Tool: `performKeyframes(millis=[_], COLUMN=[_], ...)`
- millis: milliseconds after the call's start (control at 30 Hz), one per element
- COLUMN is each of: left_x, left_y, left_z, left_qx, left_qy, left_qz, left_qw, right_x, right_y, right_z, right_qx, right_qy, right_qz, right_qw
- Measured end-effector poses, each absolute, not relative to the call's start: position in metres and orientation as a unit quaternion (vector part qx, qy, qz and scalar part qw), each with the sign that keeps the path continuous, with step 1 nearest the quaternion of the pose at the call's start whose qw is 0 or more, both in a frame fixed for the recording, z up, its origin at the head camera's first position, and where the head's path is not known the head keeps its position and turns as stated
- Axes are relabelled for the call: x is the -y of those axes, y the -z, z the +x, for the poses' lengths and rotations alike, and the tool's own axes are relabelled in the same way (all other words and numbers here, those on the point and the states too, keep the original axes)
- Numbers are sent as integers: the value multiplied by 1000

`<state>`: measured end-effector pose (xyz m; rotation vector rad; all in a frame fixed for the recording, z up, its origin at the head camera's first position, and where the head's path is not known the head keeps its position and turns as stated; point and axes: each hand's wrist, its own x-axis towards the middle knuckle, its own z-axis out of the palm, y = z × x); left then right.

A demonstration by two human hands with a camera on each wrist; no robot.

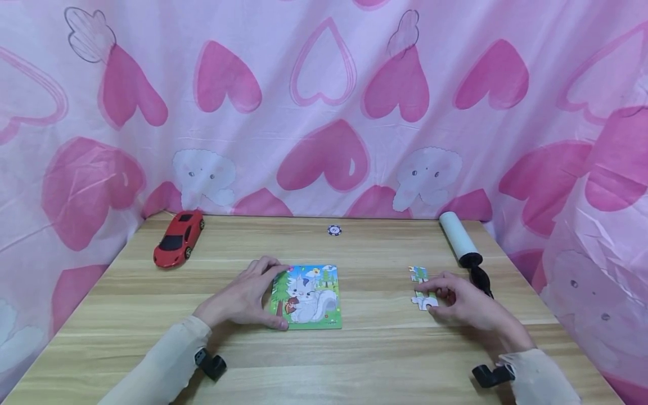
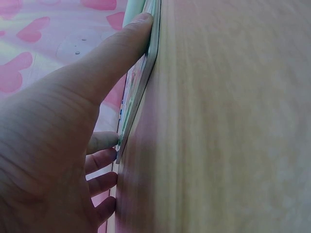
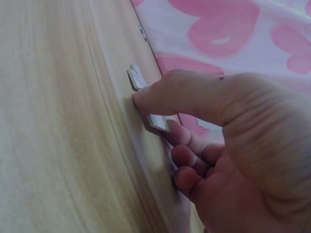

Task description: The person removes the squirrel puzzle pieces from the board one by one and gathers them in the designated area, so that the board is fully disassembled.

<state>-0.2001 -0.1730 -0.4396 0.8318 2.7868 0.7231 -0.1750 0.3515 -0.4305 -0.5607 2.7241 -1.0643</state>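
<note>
Sleeves (image 1: pixel 167 354), two, pale, foremost. Left hand (image 1: pixel 245 292): grip spread wide, holding the puzzle board (image 1: pixel 309 301) by its left-hand corners, flat on the worktop (image 1: pixel 374 360); presumably stiff, light, best taken by opposite edges. Right hand (image 1: pixel 463 301): grip narrow, pinching puzzle pieces (image 1: pixel 424 302), right of the board; likely feather-light, tabs fragile, edges safest.

Two hands, one left (image 1: pixel 243 298), one right (image 1: pixel 468 301); two sleeves (image 1: pixel 162 360); two black wrist devices (image 1: pixel 211 365), one per arm; one squirrel picture board (image 1: pixel 314 301); puzzle pieces (image 1: pixel 424 304) at the right fingers, too covered for a sure count; one red toy car (image 1: pixel 177 241), two wheels showing; one round chip (image 1: pixel 334 230); one white cylinder (image 1: pixel 458 236); two elephants (image 1: pixel 203 174) printed beyond one counter (image 1: pixel 314 365)
</note>
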Motion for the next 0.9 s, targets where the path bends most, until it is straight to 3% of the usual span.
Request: performKeyframes(millis=[700,900], left_x=[173,173], left_y=[438,438], left_z=[-200,-200], left_qx=[-927,-927], left_qy=[-240,-241], left_qz=[276,275], left_qw=[77,77], right_x=[-350,-346], right_y=[431,428], right_z=[-175,-174], right_qx=[-912,-909], right_qy=[358,364], right_qz=[-185,-195], right_qw=[82,55])
